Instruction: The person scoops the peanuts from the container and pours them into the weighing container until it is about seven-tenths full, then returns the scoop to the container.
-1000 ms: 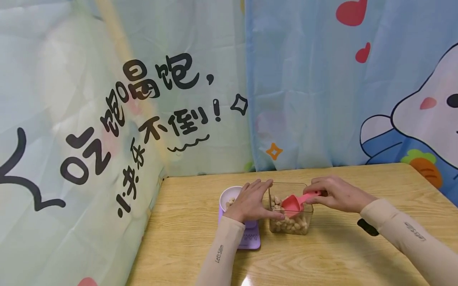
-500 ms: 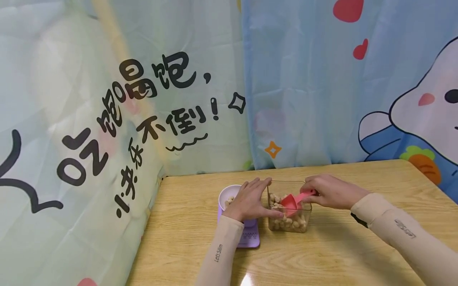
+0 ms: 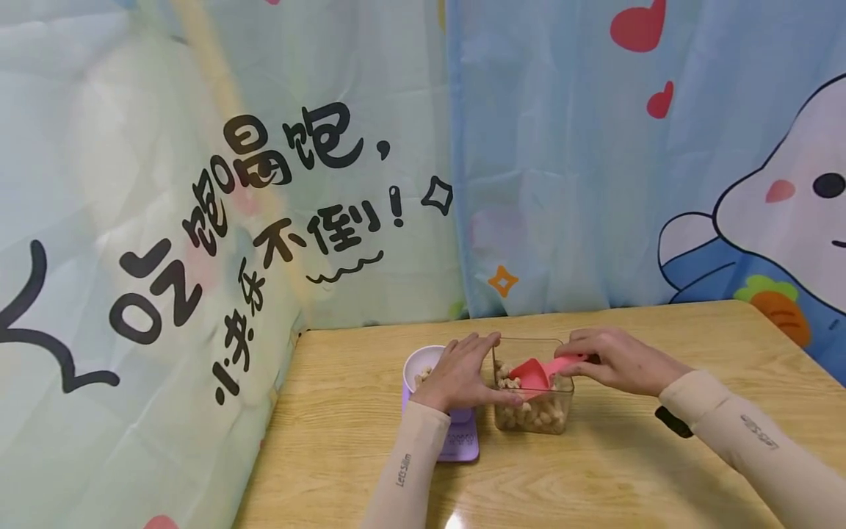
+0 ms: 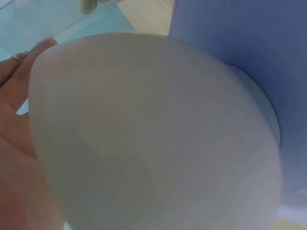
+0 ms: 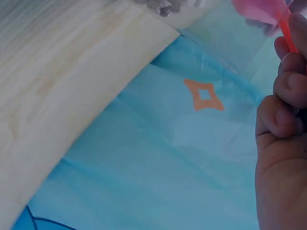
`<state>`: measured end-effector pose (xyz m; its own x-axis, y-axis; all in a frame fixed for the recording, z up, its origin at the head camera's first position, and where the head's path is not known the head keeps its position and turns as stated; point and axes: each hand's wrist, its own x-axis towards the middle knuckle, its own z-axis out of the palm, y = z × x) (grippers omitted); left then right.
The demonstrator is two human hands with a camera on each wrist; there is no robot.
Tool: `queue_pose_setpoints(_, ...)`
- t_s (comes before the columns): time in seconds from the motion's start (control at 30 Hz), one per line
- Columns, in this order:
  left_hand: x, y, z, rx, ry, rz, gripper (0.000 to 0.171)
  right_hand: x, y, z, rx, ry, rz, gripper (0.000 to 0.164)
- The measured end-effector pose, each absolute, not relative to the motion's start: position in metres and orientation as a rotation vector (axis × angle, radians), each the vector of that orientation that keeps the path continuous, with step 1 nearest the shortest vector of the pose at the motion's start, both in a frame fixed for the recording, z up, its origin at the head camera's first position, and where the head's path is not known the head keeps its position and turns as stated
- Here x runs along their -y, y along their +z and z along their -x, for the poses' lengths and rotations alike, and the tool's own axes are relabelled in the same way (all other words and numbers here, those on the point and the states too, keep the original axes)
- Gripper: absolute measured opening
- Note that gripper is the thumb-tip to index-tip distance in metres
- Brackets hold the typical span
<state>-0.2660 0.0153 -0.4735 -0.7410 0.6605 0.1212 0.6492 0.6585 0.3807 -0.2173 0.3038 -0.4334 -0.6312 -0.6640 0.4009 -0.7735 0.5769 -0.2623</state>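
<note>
A clear plastic container (image 3: pixel 534 420) with several beige, peanut-like pieces (image 3: pixel 543 419) in it stands on the table. My left hand (image 3: pixel 459 376) holds its left side, thumb along the front rim and fingers toward the back-left corner. My right hand (image 3: pixel 611 360) pinches the handle of a pink scoop (image 3: pixel 531 374) over the container's right rim. The scoop's bowl sits inside the container, among the pieces. In the right wrist view, curled fingers (image 5: pixel 286 116) wrap the pink handle (image 5: pixel 286 31).
Left of the container, a purple kitchen scale (image 3: pixel 465 442) carries a white bowl (image 3: pixel 413 361) with a few similar pieces, partly hidden by my left hand. The bowl's underside fills much of the left wrist view. A printed curtain (image 3: pixel 529 147) hangs behind the wooden table (image 3: pixel 344 419).
The scoop has shifted slightly left inside the container, and its bowl lies flatter and a little higher. My left hand keeps its place on the container.
</note>
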Motion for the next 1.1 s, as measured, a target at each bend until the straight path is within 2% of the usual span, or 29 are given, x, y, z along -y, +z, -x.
queue_pose_setpoints(0.2,-0.015,-0.474,0.267,-2.83,0.634,-1.118,0.111,-0.302,-0.439,0.218,2.536,0.622,-1.114,0.018)
queue_pose_setpoints(0.53,-0.015,-0.475,0.268,-2.843,0.635,-1.119,0.112,-0.301,-0.445,0.218,2.427,0.685,-1.204,0.026)
queue_pose_setpoints(1.1,-0.014,-0.477,0.267,-2.843,0.634,-1.148,0.11,-0.312,-0.464,0.212,2.625,1.096,-0.783,0.022)
